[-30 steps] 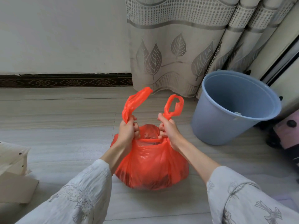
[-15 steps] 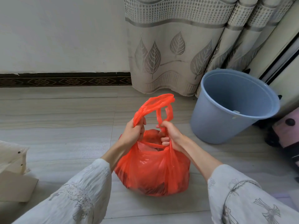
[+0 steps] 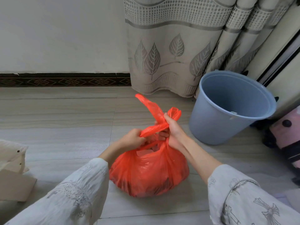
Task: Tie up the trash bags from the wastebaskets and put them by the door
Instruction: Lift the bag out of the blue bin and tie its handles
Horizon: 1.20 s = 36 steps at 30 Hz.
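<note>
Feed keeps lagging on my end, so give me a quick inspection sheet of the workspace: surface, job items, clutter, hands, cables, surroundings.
Surface: pale tiled floor, nothing spilled on it in view.
Job's things: orange trash bag sits on the floor, full, mouth not fully closed, its handles crossed above it; blue wastebasket stands right of it, no liner in it.
Clutter: beige cardboard-like pieces at the left edge; pink and dark item at the right edge, unclear what.
Hands: left hand grips one handle low; right hand grips the other handle, higher.
Cables: nothing seen.
Surroundings: white wall with dark patterned baseboard; leaf-print curtain behind the wastebasket.
</note>
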### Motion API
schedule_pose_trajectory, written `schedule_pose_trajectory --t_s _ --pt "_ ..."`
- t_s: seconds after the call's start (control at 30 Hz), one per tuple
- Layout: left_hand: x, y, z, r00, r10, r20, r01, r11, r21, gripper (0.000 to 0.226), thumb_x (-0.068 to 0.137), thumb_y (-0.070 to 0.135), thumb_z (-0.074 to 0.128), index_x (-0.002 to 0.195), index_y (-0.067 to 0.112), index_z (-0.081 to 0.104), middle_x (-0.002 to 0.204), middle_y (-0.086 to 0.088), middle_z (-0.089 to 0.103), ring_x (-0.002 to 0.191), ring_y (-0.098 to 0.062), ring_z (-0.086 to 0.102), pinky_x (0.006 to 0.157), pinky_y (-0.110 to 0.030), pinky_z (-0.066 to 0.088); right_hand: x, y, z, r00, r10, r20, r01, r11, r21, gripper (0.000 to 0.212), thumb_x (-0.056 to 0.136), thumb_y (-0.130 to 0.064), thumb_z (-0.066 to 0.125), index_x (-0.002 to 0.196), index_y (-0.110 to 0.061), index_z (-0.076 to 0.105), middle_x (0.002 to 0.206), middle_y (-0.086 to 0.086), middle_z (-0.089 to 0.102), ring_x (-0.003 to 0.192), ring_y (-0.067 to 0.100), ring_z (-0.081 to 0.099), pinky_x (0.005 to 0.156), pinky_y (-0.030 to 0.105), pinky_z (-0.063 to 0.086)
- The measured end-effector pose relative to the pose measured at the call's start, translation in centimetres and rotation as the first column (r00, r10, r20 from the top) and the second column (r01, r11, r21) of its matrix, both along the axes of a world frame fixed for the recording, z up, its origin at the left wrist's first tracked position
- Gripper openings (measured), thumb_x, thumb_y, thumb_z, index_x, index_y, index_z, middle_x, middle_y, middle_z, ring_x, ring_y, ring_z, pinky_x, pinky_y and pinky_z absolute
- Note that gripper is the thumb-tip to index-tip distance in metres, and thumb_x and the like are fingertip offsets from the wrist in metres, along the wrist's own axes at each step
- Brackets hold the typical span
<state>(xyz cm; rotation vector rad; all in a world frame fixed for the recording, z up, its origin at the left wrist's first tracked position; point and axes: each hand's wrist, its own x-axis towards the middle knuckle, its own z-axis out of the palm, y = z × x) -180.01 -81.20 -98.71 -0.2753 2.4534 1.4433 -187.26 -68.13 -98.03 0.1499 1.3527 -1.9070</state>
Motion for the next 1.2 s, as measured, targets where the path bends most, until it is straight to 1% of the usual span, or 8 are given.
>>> schedule_pose_trajectory --t_s 0.27,0.43,0.57,0.7,0.83,0.93,1.07,1.2 --pt "1.5 -3.3 0.1 0.969 0.011 0.248 -0.184 0.705 0.685 0.028 0.083 0.009 0.044 0.059 0.016 0.055 0.050 0.003 0.049 0.047 -0.008 0.046 0.051 -0.018 0.041 0.5 1.2 0.7 0.983 0.163 -0.089 -0.145 0.973 0.181 0.056 0.091 -0.035 0.050 0.038 -0.022 0.039 0.028 -0.009 0.030 0.024 0.005 0.026 0.031 0.015 0.021" --pt "1.1 -3.4 0.2 0.920 0.175 0.351 -0.386 0.557 0.735 0.026 0.082 0.012 0.041 0.061 0.014 0.056 0.046 0.002 0.050 0.044 -0.009 0.048 0.051 -0.019 0.041 0.7 0.9 0.9 0.760 0.531 -0.375 -0.215 0.750 0.625 0.032 0.082 -0.025 0.065 0.056 -0.019 0.047 0.055 -0.003 0.051 0.053 0.008 0.046 0.057 0.024 0.038" --pt "0.8 -3.2 0.9 0.900 0.210 0.381 -0.424 0.621 0.659 0.019 0.079 0.017 0.045 0.062 0.011 0.051 0.046 0.002 0.051 0.041 -0.011 0.048 0.049 -0.023 0.041 0.5 0.9 1.8 0.581 0.711 -0.396 -0.083 0.536 0.840 0.037 0.083 -0.035 0.062 0.053 -0.020 0.045 0.066 0.002 0.055 0.067 0.016 0.046 0.063 0.028 0.035" --pt "0.7 -1.8 2.7 0.941 0.061 0.332 -0.289 0.655 0.699 0.043 0.092 0.016 0.036 0.060 0.012 0.065 0.051 0.000 0.064 0.046 -0.011 0.060 0.047 -0.016 0.048 0.6 0.6 1.7 0.630 0.626 -0.460 0.120 0.507 0.854 0.031 0.087 -0.034 0.048 0.091 -0.010 0.068 0.106 0.026 0.065 0.102 0.036 0.061 0.076 0.036 0.046" --pt "0.8 -1.0 3.2 0.976 0.070 0.205 -0.161 0.867 0.471 0.009 0.083 0.013 0.062 0.090 0.009 0.064 0.066 0.001 0.069 0.059 -0.010 0.064 0.054 -0.019 0.051 0.5 0.0 1.4 0.675 0.536 -0.507 0.220 0.511 0.831 0.031 0.085 -0.025 0.053 0.099 -0.002 0.068 0.110 0.028 0.064 0.109 0.041 0.057 0.078 0.037 0.046" --pt "0.3 -1.2 2.5 0.986 0.123 0.115 -0.142 0.974 0.178 0.019 0.074 0.003 0.067 0.090 0.011 0.064 0.078 -0.005 0.064 0.072 -0.019 0.060 0.068 -0.029 0.050 0.3 -0.1 1.7 0.671 0.483 -0.562 0.228 0.587 0.777 0.020 0.081 -0.019 0.059 0.071 -0.003 0.067 0.091 0.027 0.069 0.089 0.031 0.063 0.070 0.035 0.041" --pt "-0.3 -1.0 1.8 0.948 0.307 -0.087 -0.319 0.913 -0.254 0.020 0.068 0.011 0.062 0.086 0.002 0.063 0.083 -0.017 0.066 0.084 -0.030 0.060 0.069 -0.033 0.044 0.1 0.0 1.3 0.733 0.395 -0.553 0.091 0.749 0.656 0.019 0.075 -0.010 0.063 0.059 -0.021 0.062 0.049 -0.007 0.054 0.050 0.007 0.047 0.057 0.028 0.038" --pt "-0.5 -0.9 1.8 0.897 0.421 -0.138 -0.443 0.859 -0.257 0.017 0.076 0.015 0.063 0.088 0.002 0.063 0.085 -0.018 0.072 0.085 -0.026 0.065 0.069 -0.029 0.046 0.0 0.5 1.4 0.747 0.358 -0.561 0.047 0.813 0.581 0.024 0.075 0.001 0.058 0.081 -0.017 0.073 0.055 -0.010 0.053 0.048 0.001 0.044 0.052 0.018 0.035"
